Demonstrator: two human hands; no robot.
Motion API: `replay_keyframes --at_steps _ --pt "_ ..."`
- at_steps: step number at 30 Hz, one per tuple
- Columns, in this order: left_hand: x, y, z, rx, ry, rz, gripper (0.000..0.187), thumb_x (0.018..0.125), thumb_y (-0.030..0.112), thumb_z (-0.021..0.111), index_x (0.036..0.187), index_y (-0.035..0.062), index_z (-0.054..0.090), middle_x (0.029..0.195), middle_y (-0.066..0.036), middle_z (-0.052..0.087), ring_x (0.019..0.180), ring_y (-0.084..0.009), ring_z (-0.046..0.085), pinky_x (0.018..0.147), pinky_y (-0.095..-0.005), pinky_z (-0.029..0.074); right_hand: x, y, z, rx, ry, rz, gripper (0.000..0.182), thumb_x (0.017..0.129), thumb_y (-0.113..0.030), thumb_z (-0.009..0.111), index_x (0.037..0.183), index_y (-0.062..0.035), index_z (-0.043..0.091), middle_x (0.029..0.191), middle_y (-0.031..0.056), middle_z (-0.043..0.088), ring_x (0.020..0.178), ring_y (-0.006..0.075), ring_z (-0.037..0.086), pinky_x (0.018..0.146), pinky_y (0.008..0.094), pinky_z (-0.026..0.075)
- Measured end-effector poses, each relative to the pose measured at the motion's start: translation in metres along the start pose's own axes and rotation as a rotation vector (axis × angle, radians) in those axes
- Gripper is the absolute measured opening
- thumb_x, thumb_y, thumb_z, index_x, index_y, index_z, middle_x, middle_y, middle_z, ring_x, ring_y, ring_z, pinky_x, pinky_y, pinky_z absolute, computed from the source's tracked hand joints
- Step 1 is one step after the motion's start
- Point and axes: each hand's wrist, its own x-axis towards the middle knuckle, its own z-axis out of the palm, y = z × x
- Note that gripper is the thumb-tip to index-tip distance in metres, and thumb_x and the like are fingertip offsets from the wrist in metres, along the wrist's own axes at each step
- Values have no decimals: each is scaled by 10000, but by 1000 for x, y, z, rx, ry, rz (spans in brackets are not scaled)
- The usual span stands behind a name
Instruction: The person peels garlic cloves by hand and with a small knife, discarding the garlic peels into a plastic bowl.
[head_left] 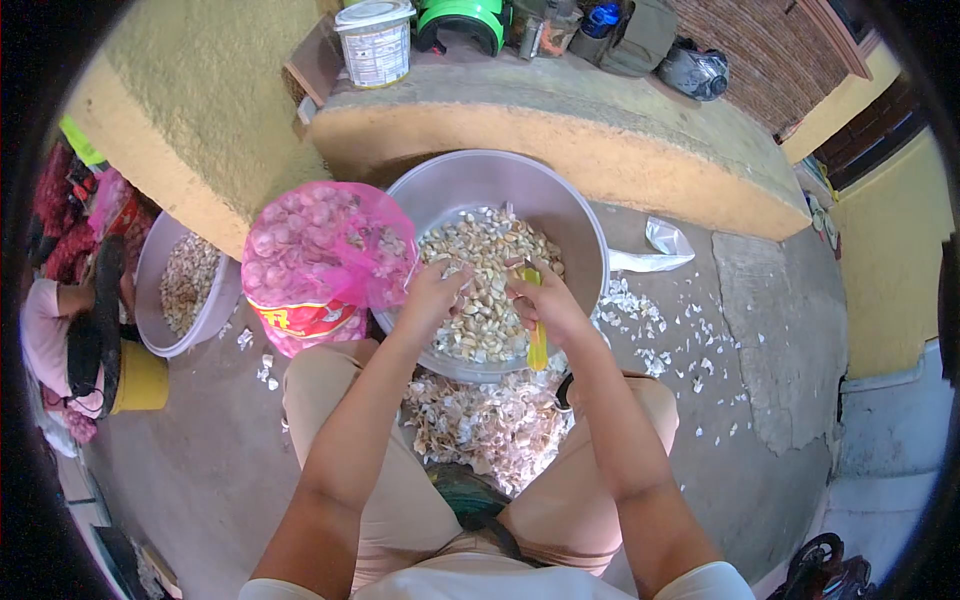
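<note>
Over a large grey-lilac basin (592, 225), both hands are at work among loose garlic cloves (487, 320). My left hand (438, 292) is closed above the basin's left side, its fingers on a small pale piece that looks like a garlic clove; the fingers partly hide it. My right hand (550, 303) is wrapped round a knife with a yellow handle (538, 348), the handle's end pointing down toward me. The blade is hard to make out. Against the basin's left side leans a pink mesh bag of garlic bulbs (305, 235), its opening near my left hand.
Garlic skins (490, 425) are heaped between my legs, and more scraps (655, 315) litter the floor at right. A white plastic bag (665, 245) lies beside the basin. Behind runs a concrete ledge (560, 120) with a white bucket (375, 45). At left, another person (60, 330) sits by a second basin (150, 300).
</note>
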Motion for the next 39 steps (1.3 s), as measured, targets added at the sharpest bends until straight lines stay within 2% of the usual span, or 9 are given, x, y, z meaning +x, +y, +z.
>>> replay_keyframes --at_steps 7,10,13,16,22,27,33,36,39 --pt "-7 12 -4 -228 -118 -102 218 748 275 595 822 77 540 712 3 521 491 -60 449 376 -195 297 2 1 -5 -63 -108 69 329 791 -116 514 1094 -33 418 679 38 516 411 50 352 362 207 293" --pt "-6 5 5 249 -127 7 279 751 333 592 768 58 547 702 -29 532 517 -115 486 435 -253 355 4 8 -6 -257 -112 6 445 800 -177 522 1181 5 384 644 38 532 414 70 395 362 212 308" --pt "-1 -21 10 579 -22 636 338 777 356 557 751 19 551 665 -77 542 581 -179 530 539 -304 403 1 5 -1 -567 -128 -76 401 817 -249 511 1140 -17 455 625 19 536 423 70 409 381 208 326" --pt "0 -17 5 651 -199 424 324 820 317 496 810 -1 559 674 -115 564 652 -223 555 614 -324 419 -7 -2 4 -571 -152 -42 336 823 -299 503 1031 -37 534 623 11 542 423 67 412 389 206 334" --pt "-9 -7 10 580 -188 400 304 868 253 395 855 8 574 727 -120 589 649 -225 554 620 -327 427 -5 4 10 -375 -81 -85 285 836 -291 483 929 -29 549 602 19 541 412 64 407 381 207 325" --pt "-7 -14 14 386 -150 340 301 874 250 404 876 2 575 649 -51 535 576 -122 489 531 -261 391 1 19 17 -279 20 -145 272 838 -260 477 938 -17 548 561 28 528 411 68 413 380 216 325" --pt "-6 -15 14 321 -135 286 308 862 265 420 841 0 575 619 -52 532 579 -126 500 538 -259 393 7 25 14 -375 44 -213 279 825 -227 495 975 5 531 629 82 565 492 128 497 473 268 399" --pt "-4 -12 7 470 -170 253 320 839 288 447 786 -4 567 599 -78 536 596 -155 522 553 -291 405 12 31 14 -610 121 -621 233 797 -179 544 941 1 508 604 70 540 506 151 513 484 279 415" --pt "-6 -4 2 414 -286 99 311 811 301 501 767 -3 549 620 -68 523 584 -146 494 535 -295 389 8 25 9 -804 174 -574 302 753 -213 593 957 -6 513 672 112 568 620 201 557 590 306 432"
